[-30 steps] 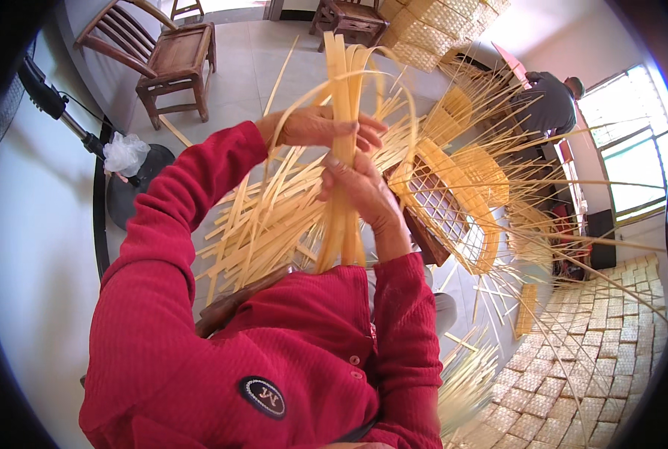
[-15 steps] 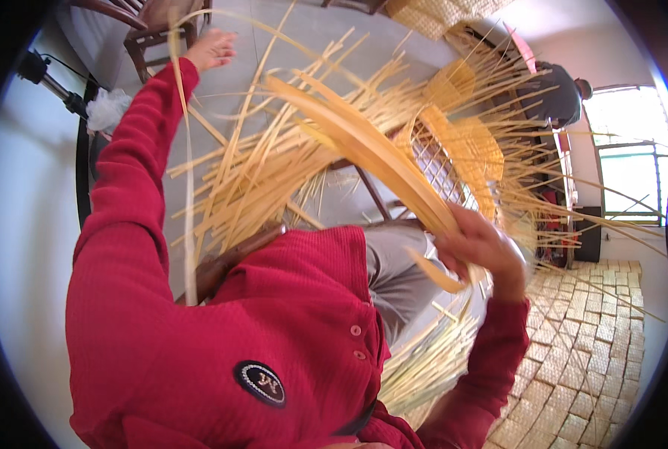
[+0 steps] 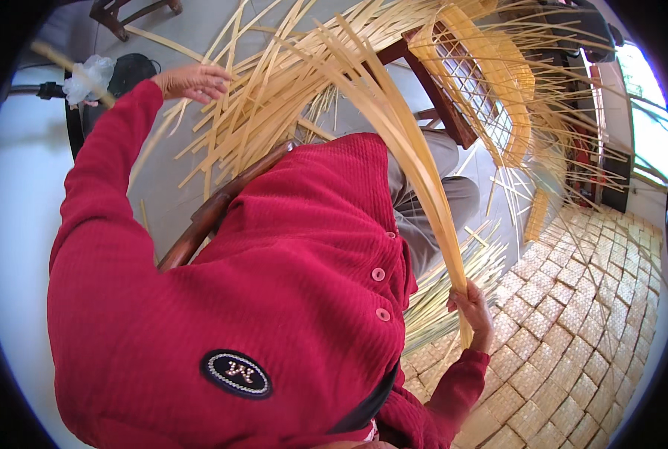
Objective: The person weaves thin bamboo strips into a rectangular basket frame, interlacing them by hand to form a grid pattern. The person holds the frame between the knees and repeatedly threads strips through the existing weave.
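Note:
My right hand (image 3: 472,308) is closed around one end of a bundle of long flat bamboo strips (image 3: 416,165). The bundle arcs up across my lap and fans out at its far end. Off to the left, my left hand (image 3: 193,82) is stretched out, palm down, fingers extended, and I see nothing gripped in it. A blurred pale strip (image 3: 151,148) hangs beside that wrist. Beyond the left hand, many loose bamboo strips (image 3: 274,112) lie heaped on the grey floor.
A partly woven bamboo basket (image 3: 491,90) with long splayed strip ends rests against a dark wooden frame (image 3: 450,112). A wooden chair arm (image 3: 225,202) is at my left side. More strips (image 3: 454,292) lie by woven matting (image 3: 566,322) at right. A stool (image 3: 117,15) stands far left.
My right hand has drawn the bundle down and toward me. My left hand has come lower and slightly left. The view has shifted, with the basket now higher in the picture.

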`<act>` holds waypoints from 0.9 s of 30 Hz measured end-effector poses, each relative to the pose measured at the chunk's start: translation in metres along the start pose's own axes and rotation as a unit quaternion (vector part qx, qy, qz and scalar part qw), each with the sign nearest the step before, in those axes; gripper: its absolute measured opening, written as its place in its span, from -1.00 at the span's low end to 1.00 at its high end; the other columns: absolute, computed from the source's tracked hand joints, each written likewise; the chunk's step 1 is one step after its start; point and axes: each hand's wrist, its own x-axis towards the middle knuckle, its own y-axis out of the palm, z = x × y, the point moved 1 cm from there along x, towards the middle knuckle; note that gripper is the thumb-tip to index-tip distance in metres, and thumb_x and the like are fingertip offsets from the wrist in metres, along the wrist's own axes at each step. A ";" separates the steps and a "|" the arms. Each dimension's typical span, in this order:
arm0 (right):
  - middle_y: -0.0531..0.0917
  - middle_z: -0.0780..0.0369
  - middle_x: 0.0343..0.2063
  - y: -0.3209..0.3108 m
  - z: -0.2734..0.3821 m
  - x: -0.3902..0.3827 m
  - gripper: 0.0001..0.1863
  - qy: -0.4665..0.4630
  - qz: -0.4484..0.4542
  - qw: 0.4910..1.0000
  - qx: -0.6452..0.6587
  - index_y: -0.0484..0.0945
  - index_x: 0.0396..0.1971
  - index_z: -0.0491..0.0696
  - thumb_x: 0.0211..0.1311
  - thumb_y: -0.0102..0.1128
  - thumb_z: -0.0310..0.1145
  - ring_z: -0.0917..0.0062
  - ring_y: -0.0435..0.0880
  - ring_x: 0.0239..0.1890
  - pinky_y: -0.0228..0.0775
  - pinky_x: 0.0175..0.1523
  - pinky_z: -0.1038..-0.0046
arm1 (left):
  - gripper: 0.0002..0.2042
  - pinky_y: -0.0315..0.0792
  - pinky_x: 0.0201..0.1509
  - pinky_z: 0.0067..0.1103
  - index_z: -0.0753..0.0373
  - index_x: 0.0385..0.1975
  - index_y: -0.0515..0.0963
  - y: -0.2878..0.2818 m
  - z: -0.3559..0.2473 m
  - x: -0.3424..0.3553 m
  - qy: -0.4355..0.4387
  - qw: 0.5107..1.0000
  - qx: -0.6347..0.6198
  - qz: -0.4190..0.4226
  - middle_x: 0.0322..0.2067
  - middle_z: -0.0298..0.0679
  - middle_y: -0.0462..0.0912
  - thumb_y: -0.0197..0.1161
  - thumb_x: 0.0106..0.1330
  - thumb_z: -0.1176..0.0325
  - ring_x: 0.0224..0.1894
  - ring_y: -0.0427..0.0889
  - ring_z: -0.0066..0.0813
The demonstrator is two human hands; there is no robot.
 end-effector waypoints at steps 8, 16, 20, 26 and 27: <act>0.67 0.35 -0.40 0.024 -0.031 0.040 -0.80 -0.075 -0.034 0.997 -0.001 0.62 -0.08 -0.15 0.42 0.04 -0.59 0.68 0.65 -0.32 0.53 -0.10 0.53 | -0.68 0.54 0.09 -0.57 0.18 0.15 0.57 0.123 -0.105 -0.013 0.228 0.966 0.121 -0.032 -0.06 -0.34 0.69 0.26 0.46 0.27 0.00 0.66 -0.57; 0.69 0.36 -0.30 0.027 0.003 0.013 -0.80 -0.091 0.039 0.995 -0.020 0.64 -0.09 -0.17 0.41 0.06 -0.62 0.67 0.67 -0.24 0.57 -0.01 0.51 | -0.78 0.43 0.19 -0.30 0.14 0.01 0.64 0.248 -0.243 0.086 0.643 0.602 0.460 -0.112 -0.02 -0.22 0.68 0.20 0.46 0.27 0.07 0.62 -0.19; 0.69 0.35 -0.26 0.037 -0.013 -0.016 -0.75 -0.063 -0.007 0.998 0.024 0.61 -0.01 -0.14 0.39 0.09 -0.63 0.66 0.65 -0.17 0.56 0.01 0.49 | -0.85 0.47 0.09 -0.29 0.13 -0.22 0.69 0.241 -0.237 0.108 0.503 0.652 0.567 0.011 -0.25 -0.27 0.72 0.27 0.42 0.23 -0.18 0.67 -0.20; 0.64 0.25 -0.15 0.054 -0.006 0.004 -0.29 -0.080 0.049 0.990 0.105 0.55 0.09 -0.15 0.22 0.39 0.17 0.58 0.58 -0.13 0.47 0.04 0.41 | -0.86 0.47 0.08 -0.29 0.17 -0.28 0.68 0.233 -0.226 0.082 0.483 0.681 0.543 0.090 -0.33 -0.26 0.67 0.40 0.30 0.27 -0.09 0.62 -0.21; 0.65 0.25 -0.19 0.054 -0.006 0.013 -0.34 -0.123 0.045 0.988 0.084 0.56 0.08 -0.17 0.33 0.28 0.17 0.57 0.59 -0.16 0.47 0.01 0.43 | -0.86 0.47 0.08 -0.29 0.17 -0.29 0.68 0.236 -0.227 0.078 0.497 0.671 0.541 0.095 -0.34 -0.26 0.66 0.41 0.29 0.27 -0.07 0.62 -0.20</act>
